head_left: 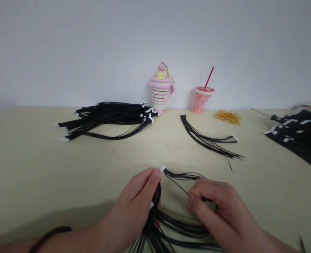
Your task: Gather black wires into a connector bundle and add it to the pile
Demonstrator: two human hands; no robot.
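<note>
Near the front of the table, my left hand (139, 200) is closed around a black wire harness (182, 228). Its thumb and forefinger grip a white connector (163, 169) at the top end. A second white connector shows beside the palm, and loose wires fan out below. My right hand (216, 207) pinches a single thin black wire (177, 184), pulled straight from the white connector. Other wires from that connector pass behind the right fingers, and their ends are hidden.
A pile of black wire harnesses (110, 117) lies at the back left, another (305, 131) at the right. One harness (205, 140) rests apart, its loose ends spread. A pink striped cup (160, 93), a straw cup (201, 101) and yellow rubber bands (227, 117) sit along the wall.
</note>
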